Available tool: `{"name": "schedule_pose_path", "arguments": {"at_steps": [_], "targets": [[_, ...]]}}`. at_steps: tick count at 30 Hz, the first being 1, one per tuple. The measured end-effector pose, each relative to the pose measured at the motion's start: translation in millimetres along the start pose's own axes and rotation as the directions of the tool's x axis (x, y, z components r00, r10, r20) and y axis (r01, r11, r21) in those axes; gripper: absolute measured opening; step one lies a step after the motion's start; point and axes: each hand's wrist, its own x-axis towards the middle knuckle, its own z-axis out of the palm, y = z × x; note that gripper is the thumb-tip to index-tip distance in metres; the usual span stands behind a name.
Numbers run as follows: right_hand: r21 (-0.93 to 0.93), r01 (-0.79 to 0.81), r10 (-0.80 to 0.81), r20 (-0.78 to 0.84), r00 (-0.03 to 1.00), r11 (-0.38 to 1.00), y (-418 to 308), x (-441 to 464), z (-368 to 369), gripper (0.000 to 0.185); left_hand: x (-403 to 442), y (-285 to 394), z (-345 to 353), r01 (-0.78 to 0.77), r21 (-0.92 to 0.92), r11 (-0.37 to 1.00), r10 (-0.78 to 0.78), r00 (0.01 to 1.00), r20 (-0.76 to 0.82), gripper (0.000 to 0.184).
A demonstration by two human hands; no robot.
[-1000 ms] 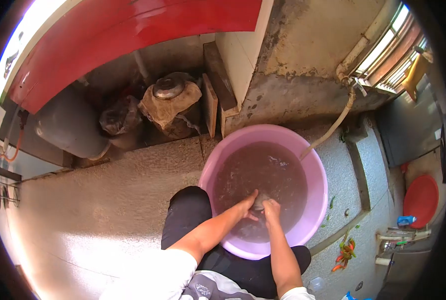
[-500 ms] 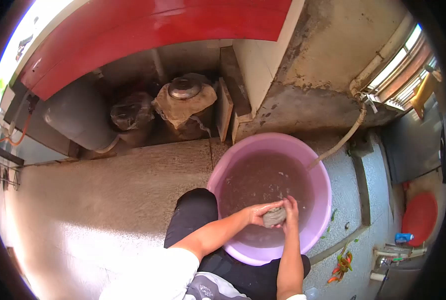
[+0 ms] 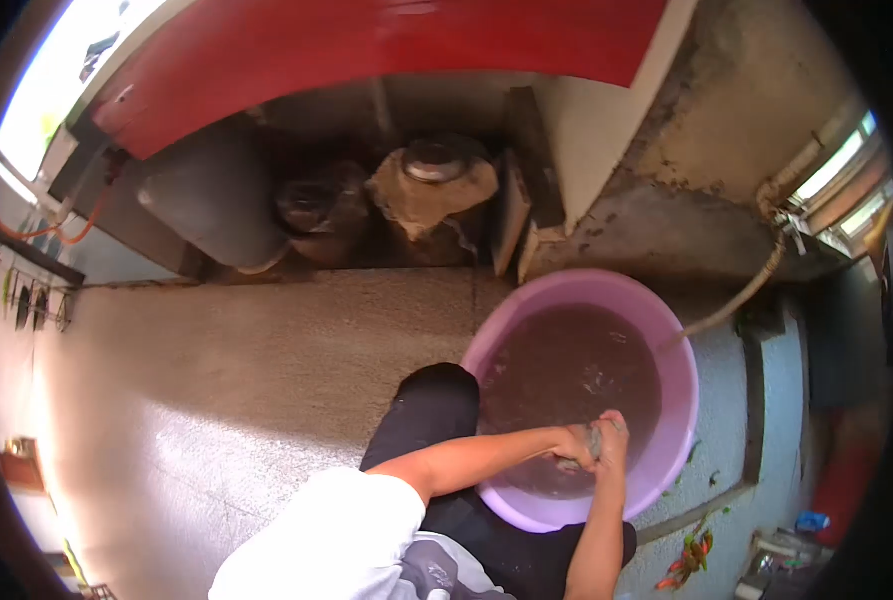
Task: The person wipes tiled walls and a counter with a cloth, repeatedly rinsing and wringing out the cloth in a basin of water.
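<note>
A wide pink-purple plastic tub stands in front of my knees. It holds murky brownish water with bits of foam on top. Over its near side, my left hand and my right hand are closed together around a wet grey lump. Only a little of the lump shows between the fingers, and I cannot tell whether it is cloth. A hose reaches from the wall to the tub's right rim.
Under the red counter front stand a grey rounded container and a cloth-covered container with a metal lid. Red and green peppers lie on the floor at right. A blurred red basin is at far right.
My hands have closed tighter around the grey lump, which shows less now. The view has shifted, so the tub and surroundings sit further right.
</note>
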Motion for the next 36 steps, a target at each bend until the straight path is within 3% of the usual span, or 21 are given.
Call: {"name": "schedule_pose_path", "arguments": {"at_steps": [1, 3, 7, 8, 11, 13, 14, 16, 17, 18, 20, 22, 24, 25, 27, 29, 30, 32, 33, 35, 36], "targets": [[0.094, -0.033, 0.035, -0.02, 0.999, 0.995, 9, -1, 3, 0.011, -2, 2, 3, -0.004, 0.01, 1.0, 0.003, 1.0, 0.03, 0.026], [0.195, -0.051, 0.062, -0.046, 0.997, 0.979, 31, 6, 3, 0.012, -8, 3, 5, 0.067, 0.691, 0.72, 0.154, 0.955, -0.254, 0.024], [0.464, -0.181, 0.245, -0.081, 0.966, 0.867, 56, 7, 11, 0.015, 7, -34, 9, 0.138, 0.81, 0.57, 0.412, 0.805, -0.427, 0.022], [0.529, -0.206, 0.327, -0.145, 0.934, 0.823, 54, 7, 13, 0.017, 9, -41, 9, 0.099, 0.91, 0.403, 0.636, 0.684, -0.356, 0.02], [0.63, -0.361, 0.423, 0.056, 0.904, 0.688, 40, 8, 7, 0.025, 5, -30, 7, 0.201, 0.94, 0.276, 0.709, 0.618, -0.34, 0.023], [0.613, -0.285, 0.283, 0.104, 0.954, 0.736, 35, 17, -8, 0.03, 7, -22, -2, 0.023, 0.632, 0.775, 0.317, 0.85, -0.42, 0.036], [0.611, -0.195, 0.138, 0.14, 0.98, 0.767, 28, 14, -9, 0.036, 3, -10, -6, 0.024, 0.625, 0.78, 0.315, 0.848, -0.426, 0.036], [0.508, -0.075, 0.03, 0.097, 0.995, 0.858, -1, 0, -5, 0.039, -4, 11, -10, -0.023, 0.071, 0.997, 0.042, 0.958, -0.282, 0.041], [0.399, 0.058, -0.091, 0.065, 0.994, 0.915, -19, -11, 1, 0.042, -4, 14, -10, -0.047, -0.124, 0.991, 0.026, 0.986, -0.163, 0.034], [0.397, 0.053, -0.09, 0.073, 0.993, 0.916, -34, -21, 10, 0.042, -2, 14, -7, -0.049, -0.129, 0.99, 0.026, 0.985, -0.17, 0.034], [0.599, 0.048, -0.212, 0.206, 0.955, 0.799, -55, -36, 26, 0.047, 0, 13, 2, 0.163, -0.761, 0.627, 0.101, 0.953, 0.286, 0.024], [0.56, 0.076, -0.258, 0.253, 0.932, 0.825, -46, -27, 13, 0.044, -2, 16, 11, 0.151, -0.779, 0.609, 0.094, 0.961, 0.26, 0.023], [0.276, 0.166, -0.253, 0.318, 0.914, 0.947, -31, -13, -11, 0.038, -2, 13, 15, 0.157, -0.798, 0.582, 0.078, 0.966, 0.246, 0.022], [0.264, 0.181, -0.223, 0.138, 0.965, 0.947, -46, -26, 9, 0.023, 3, 12, 14, 0.133, -0.754, 0.643, 0.065, 0.972, 0.227, 0.019], [0.324, 0.13, -0.164, 0.078, 0.983, 0.937, -40, -24, 11, 0.017, 7, 12, 14, 0.109, -0.706, 0.7, 0.059, 0.976, 0.21, 0.017], [0.387, 0.089, -0.105, 0.02, 0.994, 0.918, -28, -18, 10, 0.013, 7, 14, 13, 0.06, -0.328, 0.943, -0.064, 0.998, 0.0, 0.013], [0.386, 0.088, -0.11, 0.037, 0.993, 0.918, -20, -13, 5, 0.01, 4, 17, 13, 0.059, -0.329, 0.942, -0.061, 0.998, 0.004, 0.013], [0.382, 0.087, -0.115, 0.051, 0.992, 0.92, -17, -12, 4, 0.009, -11, 28, 11, 0.044, 0.034, 0.998, -0.038, 0.985, -0.17, 0.011], [0.369, 0.092, -0.106, 0.016, 0.994, 0.925, -15, -12, 4, 0.009, -3, 22, 13, 0.042, 0.032, 0.999, -0.036, 0.985, -0.169, 0.011], [0.349, 0.095, -0.096, -0.014, 0.995, 0.932, -8, -8, 3, 0.01, 17, 6, 17, -0.1, 0.4, 0.911, 0.229, 0.929, -0.29, 0.016], [0.377, 0.075, -0.068, -0.03, 0.997, 0.923, 2, -3, -4, 0.008, 19, 3, 16, -0.103, 0.396, 0.912, 0.232, 0.928, -0.292, 0.016]]}}
